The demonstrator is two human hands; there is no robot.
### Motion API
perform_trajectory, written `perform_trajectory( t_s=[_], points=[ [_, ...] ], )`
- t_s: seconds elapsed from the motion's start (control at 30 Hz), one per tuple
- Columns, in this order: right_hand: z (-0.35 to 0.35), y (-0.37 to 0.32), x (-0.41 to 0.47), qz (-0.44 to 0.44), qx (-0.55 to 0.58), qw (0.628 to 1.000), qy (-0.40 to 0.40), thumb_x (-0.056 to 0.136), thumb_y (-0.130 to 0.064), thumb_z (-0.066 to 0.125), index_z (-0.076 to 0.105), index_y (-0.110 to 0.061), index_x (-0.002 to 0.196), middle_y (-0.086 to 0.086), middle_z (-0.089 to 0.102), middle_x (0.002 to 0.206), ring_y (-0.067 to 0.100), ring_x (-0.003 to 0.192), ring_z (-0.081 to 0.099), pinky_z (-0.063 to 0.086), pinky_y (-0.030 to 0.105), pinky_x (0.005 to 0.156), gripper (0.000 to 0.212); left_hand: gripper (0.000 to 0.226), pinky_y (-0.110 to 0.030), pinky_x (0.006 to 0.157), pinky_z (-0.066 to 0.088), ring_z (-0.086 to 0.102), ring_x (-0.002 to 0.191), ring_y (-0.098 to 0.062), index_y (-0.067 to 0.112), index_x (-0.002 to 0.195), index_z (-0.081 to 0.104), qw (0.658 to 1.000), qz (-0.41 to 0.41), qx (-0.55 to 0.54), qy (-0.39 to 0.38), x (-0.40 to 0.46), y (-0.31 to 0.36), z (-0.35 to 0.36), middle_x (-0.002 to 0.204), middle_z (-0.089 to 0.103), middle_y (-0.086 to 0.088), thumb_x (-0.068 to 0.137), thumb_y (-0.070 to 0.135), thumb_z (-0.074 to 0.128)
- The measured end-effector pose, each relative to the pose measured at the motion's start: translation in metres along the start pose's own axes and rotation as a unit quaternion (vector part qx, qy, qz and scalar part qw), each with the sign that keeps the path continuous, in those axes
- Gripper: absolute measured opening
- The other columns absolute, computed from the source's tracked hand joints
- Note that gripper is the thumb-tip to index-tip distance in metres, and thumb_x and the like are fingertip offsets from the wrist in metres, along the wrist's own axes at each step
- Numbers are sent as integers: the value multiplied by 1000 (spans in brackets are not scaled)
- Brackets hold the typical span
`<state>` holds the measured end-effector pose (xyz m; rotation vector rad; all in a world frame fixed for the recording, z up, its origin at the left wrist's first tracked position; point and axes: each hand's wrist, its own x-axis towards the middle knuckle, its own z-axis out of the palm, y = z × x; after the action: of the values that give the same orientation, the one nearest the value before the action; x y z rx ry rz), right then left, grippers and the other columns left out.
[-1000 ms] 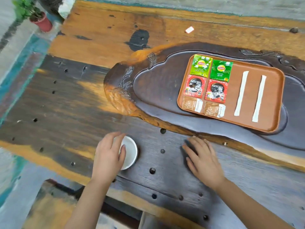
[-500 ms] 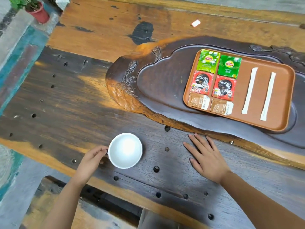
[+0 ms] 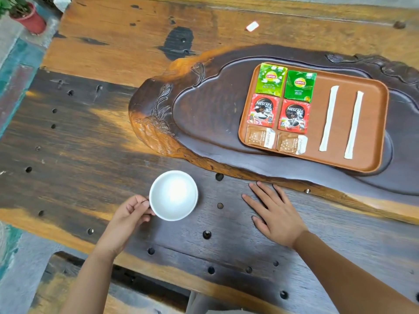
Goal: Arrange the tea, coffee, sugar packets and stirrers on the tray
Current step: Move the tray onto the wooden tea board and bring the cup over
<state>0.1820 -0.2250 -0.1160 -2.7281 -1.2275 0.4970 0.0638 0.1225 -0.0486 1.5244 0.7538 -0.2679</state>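
Tray (image 3: 383,132) already holds tea (image 3: 271,79), coffee (image 3: 263,109), sugar packets (image 3: 259,138) and stirrers (image 3: 328,118), in tidy rows. All light, flimsy paper: pinch by an edge. Left hand (image 3: 127,217) grip pinches the white cup (image 3: 173,196) handle on the worktop (image 3: 90,137); right hand (image 3: 275,214) lies flat, empty.

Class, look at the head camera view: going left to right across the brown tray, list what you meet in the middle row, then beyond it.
On the brown tray: first red coffee sachet → second red coffee sachet → first white stirrer → second white stirrer.
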Motion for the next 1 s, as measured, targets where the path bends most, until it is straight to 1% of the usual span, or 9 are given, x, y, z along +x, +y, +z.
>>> perform_trajectory(
  t_s=[0.03,0.1,0.2,0.27,0.37,0.5,0.6,0.87,1.0],
  points=[
    [0,0,0,0,1,1000,3,95,-43,25,34,-26,143,7,38,149,23,138,24,18,48,111,52,20,-14,59,45,50,61,-8,6,77,52,1000,14,0,0,7,10,3,59,61,7,95,10,45],
    [1,1,0,0,4,1000,9,93,-42,32,35,-27,143,7,38,149,23,138,24,18,47,111,52,25,-12,55,43,48,54,-4,8,73,50,999,49,5,-9,24,36,11,55,59,8,95,5,39],
    [1,3,1,-6,5,1000,21,94,-42,31,37,-27,142,7,39,148,23,138,25,17,46,111,51,17,-12,52,39,47,50,-1,11,73,48,994,100,16,-36,50,83,20,52,59,10,90,14,47],
    [2,4,2,-10,7,1000,24,91,-42,37,38,-27,141,7,40,148,23,138,25,18,46,111,53,13,-12,51,39,48,49,0,15,72,50,991,114,33,-58,71,110,27,51,61,10,83,23,49],
    [4,3,2,-13,7,999,30,89,-43,40,39,-27,141,7,41,147,23,137,26,19,47,110,54,14,-11,54,43,54,52,1,24,69,58,989,115,29,-92,105,137,37,53,63,9,81,24,52],
    [3,4,2,-20,2,999,41,88,-43,42,42,-27,139,7,43,146,23,136,28,20,46,109,54,23,-13,60,44,59,60,1,19,76,50,985,113,57,-113,148,158,50,59,65,11,96,12,42],
    [5,4,3,-21,8,999,38,88,-43,42,41,-27,139,6,43,146,23,136,28,22,47,108,54,25,-16,63,43,60,62,1,20,76,51,982,113,79,-125,171,172,58,62,65,14,98,13,40],
    [4,5,2,-20,14,999,38,86,-44,44,42,-28,139,6,43,146,23,135,29,22,46,107,55,24,-14,62,43,59,62,1,20,76,50,978,102,103,-152,199,183,71,64,67,16,97,14,41],
    [4,5,2,-19,17,999,33,86,-45,44,41,-29,140,5,42,147,22,135,29,23,46,107,56,24,-18,65,42,59,61,0,20,76,50,978,91,104,-157,204,180,73,63,66,16,98,15,41]
  ],
)
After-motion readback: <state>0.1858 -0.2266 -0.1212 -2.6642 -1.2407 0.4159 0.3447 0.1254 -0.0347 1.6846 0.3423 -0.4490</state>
